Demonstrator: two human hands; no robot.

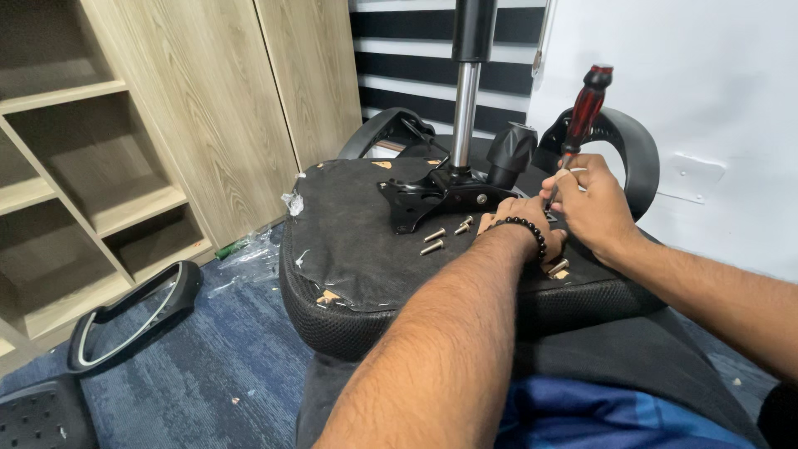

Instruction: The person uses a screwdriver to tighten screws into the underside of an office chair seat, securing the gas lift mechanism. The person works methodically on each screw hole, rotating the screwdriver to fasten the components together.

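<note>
Upturned office chair seat (349,241), black fabric underside facing up, resting across the lap. Black metal mechanism plate (432,195) bolted near the seat's far edge, chrome gas-lift column (465,100) rising straight up from it, black lever knob (509,150) just beside.

Right hand (592,204) over the seat's far right corner, fist wrapped tight round a red-and-black screwdriver (580,116). Handle tipped slightly right of upright, shaft angled down between the two hands, tip hidden behind the knuckles. Right forearm coming in from the lower right, wrist bent down.

Left hand (519,220) pressed against the seat right beside the screwdriver shaft, touching the right hand. Fingers curled in around the spot where the tip lands; impossible to say whether anything is pinched there. Black bead bracelet (525,229) at the wrist. Left forearm stretched long up the middle from the near edge.

Loose silver screws (434,241) lying on the fabric just left of the left hand, in front of the plate. One more screw (558,268) by the seat's right edge, under the left wrist.

Curved armrests (619,137) poking out past the far edge. Detached armrest (133,320) lying on blue carpet (224,366) at left, wooden shelving (91,191) behind it.
</note>
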